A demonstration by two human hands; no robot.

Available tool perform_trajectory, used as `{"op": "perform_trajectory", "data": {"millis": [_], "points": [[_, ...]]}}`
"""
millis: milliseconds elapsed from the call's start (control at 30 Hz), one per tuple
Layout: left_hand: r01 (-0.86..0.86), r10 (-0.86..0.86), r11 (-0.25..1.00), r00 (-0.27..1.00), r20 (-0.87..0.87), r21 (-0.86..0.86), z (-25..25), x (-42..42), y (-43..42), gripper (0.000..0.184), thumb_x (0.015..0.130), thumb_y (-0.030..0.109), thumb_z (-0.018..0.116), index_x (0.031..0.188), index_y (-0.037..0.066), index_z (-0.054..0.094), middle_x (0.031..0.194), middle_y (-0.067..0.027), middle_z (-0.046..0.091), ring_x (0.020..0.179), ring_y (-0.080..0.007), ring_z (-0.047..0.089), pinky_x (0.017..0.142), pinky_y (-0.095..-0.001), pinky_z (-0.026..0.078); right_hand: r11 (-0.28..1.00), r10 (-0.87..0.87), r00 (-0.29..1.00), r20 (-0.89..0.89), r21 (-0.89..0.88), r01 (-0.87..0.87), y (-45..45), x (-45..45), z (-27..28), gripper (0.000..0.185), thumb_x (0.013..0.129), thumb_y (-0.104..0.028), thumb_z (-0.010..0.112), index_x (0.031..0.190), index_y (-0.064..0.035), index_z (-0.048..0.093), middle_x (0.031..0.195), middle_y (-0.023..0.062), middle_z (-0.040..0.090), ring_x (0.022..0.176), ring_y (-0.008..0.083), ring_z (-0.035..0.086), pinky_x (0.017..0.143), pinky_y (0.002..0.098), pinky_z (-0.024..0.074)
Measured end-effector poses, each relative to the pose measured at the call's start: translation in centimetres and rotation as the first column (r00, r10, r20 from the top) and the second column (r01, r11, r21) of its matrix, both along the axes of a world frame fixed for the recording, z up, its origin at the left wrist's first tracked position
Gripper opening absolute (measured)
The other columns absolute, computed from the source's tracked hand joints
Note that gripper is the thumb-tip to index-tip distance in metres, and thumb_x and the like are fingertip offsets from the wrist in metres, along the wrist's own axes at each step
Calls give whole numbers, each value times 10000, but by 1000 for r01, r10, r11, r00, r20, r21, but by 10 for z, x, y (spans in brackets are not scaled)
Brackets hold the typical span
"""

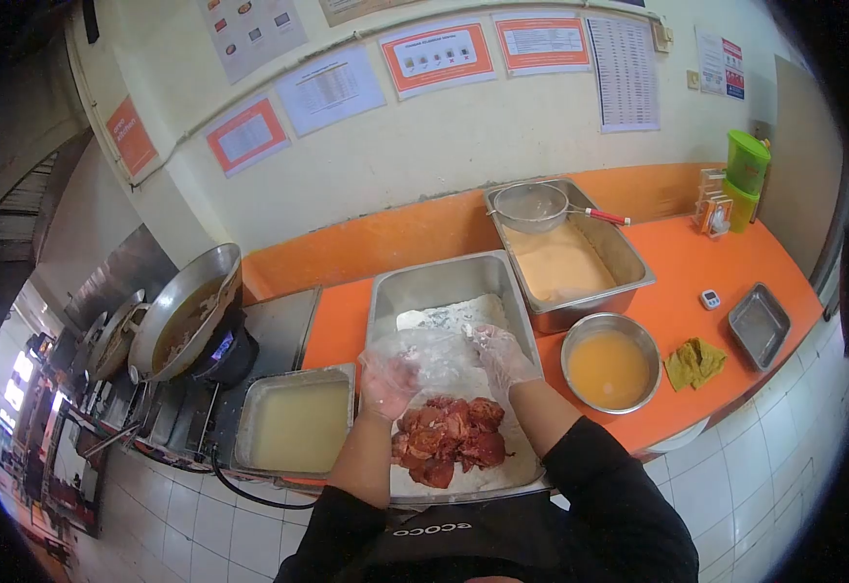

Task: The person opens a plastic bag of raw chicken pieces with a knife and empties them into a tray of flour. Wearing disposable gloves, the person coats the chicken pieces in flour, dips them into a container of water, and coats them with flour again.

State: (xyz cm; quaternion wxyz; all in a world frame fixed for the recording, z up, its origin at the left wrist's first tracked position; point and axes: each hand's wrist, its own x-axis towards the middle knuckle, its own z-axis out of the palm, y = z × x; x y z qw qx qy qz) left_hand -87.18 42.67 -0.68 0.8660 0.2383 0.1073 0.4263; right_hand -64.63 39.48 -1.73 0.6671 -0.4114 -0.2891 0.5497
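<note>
My left hand [388, 385] and my right hand [504, 360], both in clear plastic gloves, hold a crumpled clear plastic bag [431, 352] between them. The bag hangs over a deep steel pan [385, 303] with white flour [478, 311] spread in it. Nearest my body, a heap of raw, red-coated meat pieces [451, 437] lies on the flour, just below the bag. My left fingers are partly covered by the film, while the right ones pinch its edge.
On the left stand a wok of oil [183, 325] on a burner and a pan of pale liquid [298, 428]. To the right are a pan of orange powder [555, 257] under a strainer [531, 207], a bowl of orange liquid [609, 369], a cloth [696, 363], a timer [710, 299] and a small tray [761, 325].
</note>
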Motion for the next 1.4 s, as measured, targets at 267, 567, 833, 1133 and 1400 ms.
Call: {"op": "perform_trajectory", "data": {"millis": [267, 567, 833, 1133, 1400], "points": [[272, 629, 556, 480, -611, 785, -6, 15, -6, 436, 806, 399, 532, 1110, 87, 540, 932, -79, 592, 850, -224, 547, 786, -379, 453, 993, 13, 990, 137, 115, -29, -11, -2, 6, 84, 825, -154, 585, 823, -71, 570, 649, -15, 512, 540, 71, 458, 467, 196, 382], [213, -143, 945, 951, -273, 249, -14, 32, -10, 560, 883, 520, 320, 1036, 27, 537, 972, -127, 579, 877, -244, 570, 804, -395, 449, 982, 174, 943, -285, -18, -187, -28, -17, 47, 212, 845, -227, 558, 946, -40, 550, 764, 10, 552, 626, 114, 505, 489, 210, 399], [-134, 154, 973, 983, 98, -190, -43, 12, 23, 612, 857, 588, 281, 877, 46, 565, 896, -136, 590, 834, -279, 580, 841, -414, 439, 980, -125, 988, 96, -142, 138, -18, -16, 32, 178, 858, -212, 531, 927, -48, 538, 704, -13, 484, 562, 90, 448, 471, 207, 344], [-245, 248, 968, 964, 94, -47, 26, 7, -18, 559, 848, 468, 441, 1147, -4, 420, 1109, -144, 474, 967, -240, 498, 762, -338, 476, 983, 180, 965, 189, 9, -184, -30, -30, 15, 140, 794, -109, 599, 889, -11, 568, 741, 49, 543, 667, 137, 535, 584, 254, 432], [-140, 152, 988, 956, 252, -67, 24, 9, -5, 489, 856, 424, 443, 1128, 18, 445, 1069, -99, 496, 947, -224, 477, 846, -349, 415, 989, 145, 989, 3, -3, -145, -41, -37, 50, 204, 803, -79, 584, 972, 29, 546, 795, 54, 559, 718, 136, 537, 648, 243, 438]]}}
